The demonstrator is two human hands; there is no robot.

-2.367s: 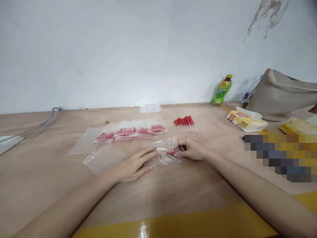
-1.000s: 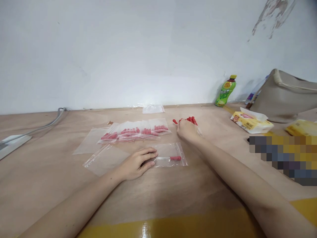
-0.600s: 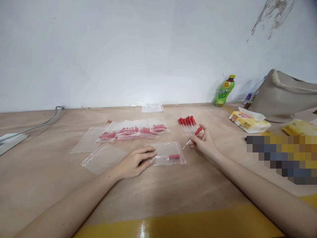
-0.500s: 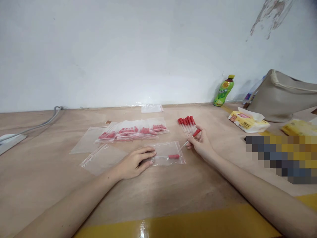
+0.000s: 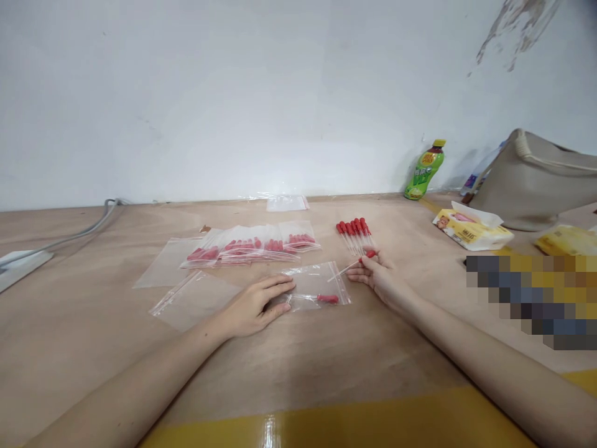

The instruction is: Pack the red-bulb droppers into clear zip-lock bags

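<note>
One dropper (image 5: 351, 266) is pinched by the right hand (image 5: 380, 280), tip aimed at 9 o'clock; the bag (image 5: 313, 287) is pinned flat by the open left hand (image 5: 254, 305). Sliding in probably comes next.

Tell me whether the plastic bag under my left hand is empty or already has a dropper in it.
Not empty: the bag shows one red-bulbed dropper lying inside.

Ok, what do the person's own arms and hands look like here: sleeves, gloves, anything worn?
Both forearms are bare as far as the view reaches: no sleeves show. The left hand and right hand wear no gloves; no rings, watch or bands are visible on the fingers or wrists.
</note>
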